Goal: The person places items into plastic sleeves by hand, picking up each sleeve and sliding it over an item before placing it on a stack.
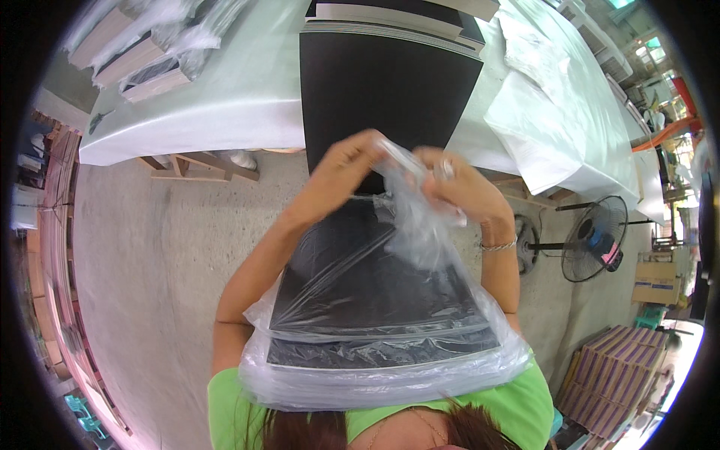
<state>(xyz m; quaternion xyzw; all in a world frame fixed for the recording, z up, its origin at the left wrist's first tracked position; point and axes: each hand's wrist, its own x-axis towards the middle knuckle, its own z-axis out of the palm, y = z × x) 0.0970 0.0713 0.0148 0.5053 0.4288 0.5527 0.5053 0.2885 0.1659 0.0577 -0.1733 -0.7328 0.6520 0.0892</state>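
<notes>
A flat black board rests against my body inside a clear plastic bag, its wide end bunched along my chest. My left hand pinches the far end of the bag. Closed on the gathered plastic beside it is my right hand, with a ring and a bracelet; its fingers are slightly blurred. Loose film hangs crumpled below the right fingers. Just beyond both hands, a large black board lies over the table's front edge, with more boards stacked behind it.
White cloth covers the table. Plastic-wrapped boards lie at its far left, and clear plastic bags at its right. A fan stands right of me on the concrete floor, near a striped stack of boxes.
</notes>
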